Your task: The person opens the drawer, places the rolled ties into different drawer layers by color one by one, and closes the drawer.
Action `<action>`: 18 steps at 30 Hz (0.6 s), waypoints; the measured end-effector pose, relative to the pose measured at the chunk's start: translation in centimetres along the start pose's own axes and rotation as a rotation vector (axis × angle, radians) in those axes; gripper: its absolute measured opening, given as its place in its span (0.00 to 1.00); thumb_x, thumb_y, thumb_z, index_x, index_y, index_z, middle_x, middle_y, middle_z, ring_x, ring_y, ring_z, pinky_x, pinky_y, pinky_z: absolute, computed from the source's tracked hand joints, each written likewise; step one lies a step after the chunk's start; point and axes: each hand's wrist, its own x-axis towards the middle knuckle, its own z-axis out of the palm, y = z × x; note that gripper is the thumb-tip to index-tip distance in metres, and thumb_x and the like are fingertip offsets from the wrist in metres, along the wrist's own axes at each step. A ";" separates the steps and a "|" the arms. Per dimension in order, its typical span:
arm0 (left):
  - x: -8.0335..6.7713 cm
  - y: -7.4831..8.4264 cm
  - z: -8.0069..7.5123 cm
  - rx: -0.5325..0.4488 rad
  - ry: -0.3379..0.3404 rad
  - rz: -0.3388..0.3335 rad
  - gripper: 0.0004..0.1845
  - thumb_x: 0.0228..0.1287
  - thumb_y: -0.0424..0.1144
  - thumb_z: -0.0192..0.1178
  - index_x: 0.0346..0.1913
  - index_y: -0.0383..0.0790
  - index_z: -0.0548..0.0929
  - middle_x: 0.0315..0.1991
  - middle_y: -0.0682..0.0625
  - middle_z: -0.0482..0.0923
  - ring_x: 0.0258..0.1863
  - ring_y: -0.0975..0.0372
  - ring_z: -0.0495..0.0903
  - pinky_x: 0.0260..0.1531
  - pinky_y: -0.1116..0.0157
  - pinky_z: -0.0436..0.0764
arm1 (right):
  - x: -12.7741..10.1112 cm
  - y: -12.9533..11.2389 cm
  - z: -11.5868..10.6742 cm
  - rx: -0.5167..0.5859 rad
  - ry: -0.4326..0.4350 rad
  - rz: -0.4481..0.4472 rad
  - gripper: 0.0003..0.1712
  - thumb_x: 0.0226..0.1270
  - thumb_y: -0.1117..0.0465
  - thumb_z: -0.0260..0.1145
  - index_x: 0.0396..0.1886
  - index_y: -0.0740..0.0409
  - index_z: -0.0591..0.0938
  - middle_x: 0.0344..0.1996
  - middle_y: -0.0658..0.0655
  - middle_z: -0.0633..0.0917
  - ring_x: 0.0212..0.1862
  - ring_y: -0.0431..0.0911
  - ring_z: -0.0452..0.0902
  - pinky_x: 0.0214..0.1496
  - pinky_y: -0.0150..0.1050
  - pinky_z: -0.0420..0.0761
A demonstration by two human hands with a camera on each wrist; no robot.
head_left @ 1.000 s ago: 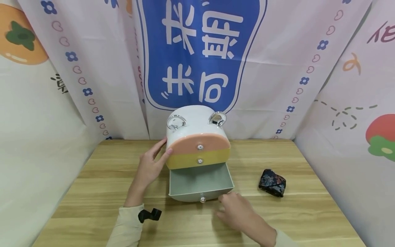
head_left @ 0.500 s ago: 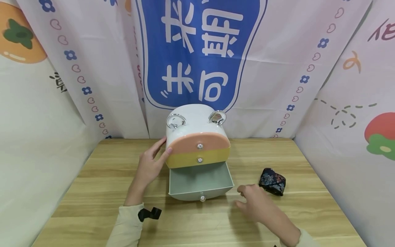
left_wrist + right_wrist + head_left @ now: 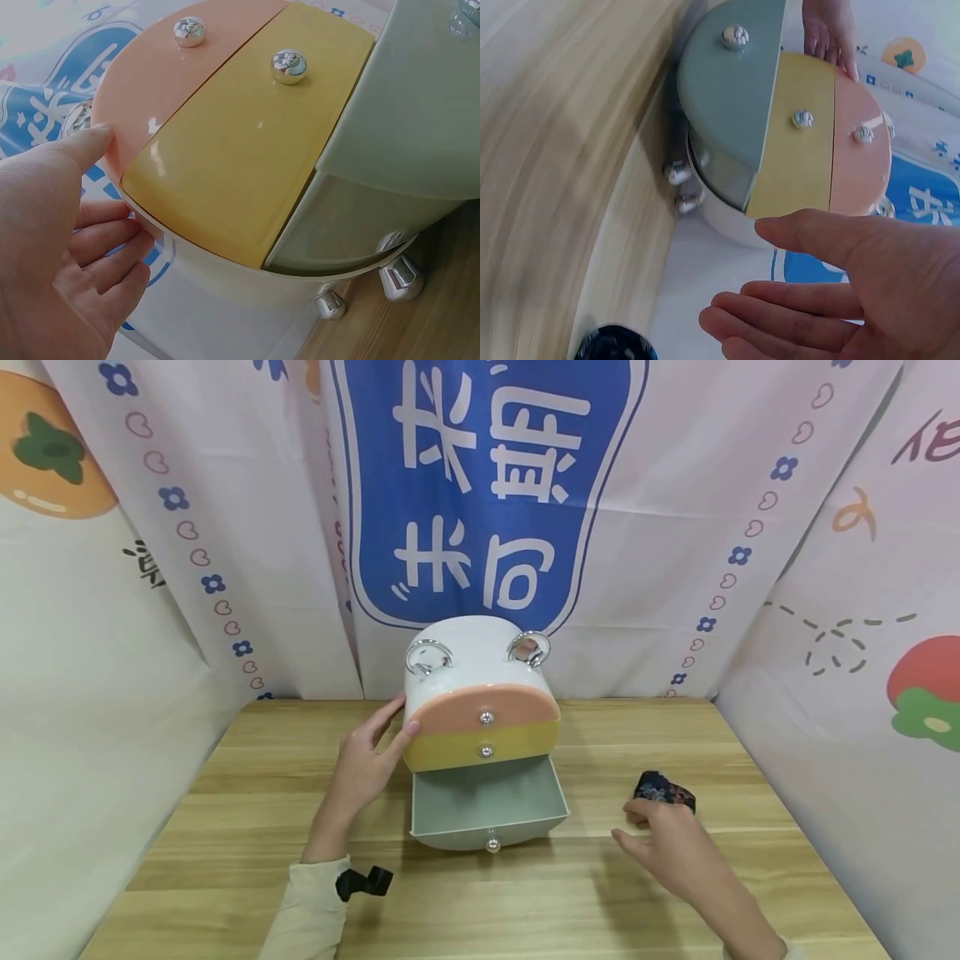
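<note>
A small white drawer cabinet [image 3: 474, 647] has a pink top drawer [image 3: 465, 710], a yellow middle drawer [image 3: 450, 750] and a pulled-out grey-green bottom drawer [image 3: 487, 797] with nothing inside. My left hand [image 3: 365, 768] rests against its left side, thumb at the edge of the pink front. In the left wrist view the other fingers [image 3: 112, 251] lie loosely along the side wall. My right hand [image 3: 678, 852] hovers with fingers spread beside a dark, flower-patterned cloth bundle [image 3: 663, 787], partly covering it in the head view. Nothing is in the right hand.
The wooden table [image 3: 247, 810] meets a printed cloth backdrop [image 3: 660, 568] behind the cabinet. Round silver mirror-like discs [image 3: 429, 656] stand on the cabinet top. A black strap piece [image 3: 364, 882] sits at the left cuff.
My right hand has moved away from the front right corner of the open drawer, rightward to the cloth bundle, and its fingers have opened. The left hand and cabinet have stayed put.
</note>
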 end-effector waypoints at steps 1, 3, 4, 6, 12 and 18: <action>0.0 0.0 0.0 0.001 0.000 0.000 0.32 0.78 0.54 0.61 0.79 0.47 0.71 0.79 0.47 0.69 0.79 0.48 0.68 0.79 0.46 0.70 | -0.1 0.3 -0.3 0.007 0.006 0.009 0.19 0.64 0.56 0.79 0.50 0.63 0.89 0.44 0.61 0.93 0.46 0.55 0.92 0.48 0.51 0.93; 0.0 0.0 0.0 0.001 0.003 0.000 0.32 0.78 0.54 0.61 0.79 0.47 0.71 0.79 0.47 0.69 0.79 0.48 0.68 0.79 0.46 0.69 | -0.3 0.9 -0.8 0.008 0.028 0.027 0.21 0.66 0.55 0.78 0.52 0.63 0.88 0.45 0.61 0.93 0.47 0.56 0.91 0.49 0.53 0.92; 0.0 0.0 0.0 0.001 0.005 0.000 0.32 0.78 0.54 0.61 0.79 0.47 0.71 0.79 0.47 0.69 0.79 0.48 0.68 0.79 0.46 0.69 | -0.3 1.2 -1.1 0.009 0.039 0.033 0.22 0.66 0.55 0.78 0.53 0.64 0.88 0.45 0.62 0.93 0.47 0.56 0.91 0.50 0.53 0.92; 0.0 0.0 0.0 0.001 0.009 0.000 0.32 0.78 0.54 0.62 0.79 0.47 0.71 0.79 0.47 0.69 0.79 0.48 0.68 0.79 0.46 0.69 | -0.5 1.8 -1.6 0.012 0.061 0.046 0.24 0.67 0.54 0.77 0.55 0.66 0.87 0.46 0.63 0.93 0.47 0.58 0.91 0.50 0.56 0.91; 0.0 -0.1 0.0 0.008 0.011 0.002 0.32 0.78 0.54 0.62 0.79 0.46 0.71 0.79 0.46 0.69 0.79 0.48 0.68 0.78 0.46 0.70 | -0.3 4.4 -2.1 0.058 0.144 0.083 0.34 0.68 0.47 0.77 0.62 0.68 0.83 0.50 0.68 0.91 0.52 0.65 0.89 0.55 0.60 0.89; 0.0 -0.1 0.1 0.010 0.005 0.007 0.32 0.78 0.54 0.61 0.79 0.47 0.71 0.79 0.45 0.69 0.79 0.47 0.68 0.78 0.46 0.70 | 0.4 7.1 -2.3 0.069 0.130 0.081 0.48 0.67 0.40 0.75 0.72 0.70 0.74 0.64 0.73 0.83 0.63 0.73 0.80 0.63 0.69 0.82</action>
